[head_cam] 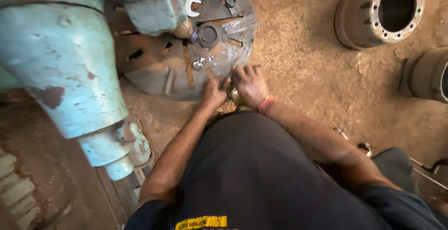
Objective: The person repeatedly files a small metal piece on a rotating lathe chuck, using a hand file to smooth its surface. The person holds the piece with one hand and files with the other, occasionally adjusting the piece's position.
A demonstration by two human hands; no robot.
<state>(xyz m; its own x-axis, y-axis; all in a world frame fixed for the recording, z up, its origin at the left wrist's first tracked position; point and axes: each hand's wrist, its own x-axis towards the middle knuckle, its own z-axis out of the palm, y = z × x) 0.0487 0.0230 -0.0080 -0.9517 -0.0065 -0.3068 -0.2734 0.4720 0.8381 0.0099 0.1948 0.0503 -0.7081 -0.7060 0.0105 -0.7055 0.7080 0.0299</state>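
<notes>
Left hand [213, 91] and right hand [250, 84], grips hidden, press together at the rusty round slotted steel plate [154, 66] edge.

Metalworking workshop — dirt floor [303, 71] under and right of the hands, a slotted round steel faceplate [154, 66] just ahead of them, a worn green machine body [60, 57] to their left, rusty brake drums [380, 13] far right — spanner [191, 5] on the plate.

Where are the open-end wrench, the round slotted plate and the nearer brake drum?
open-end wrench [191, 5], head view, on its forked jaw end.
round slotted plate [154, 78], head view, on a bare lower-left part of its face.
brake drum [357, 22], head view, on its outer side wall.
</notes>
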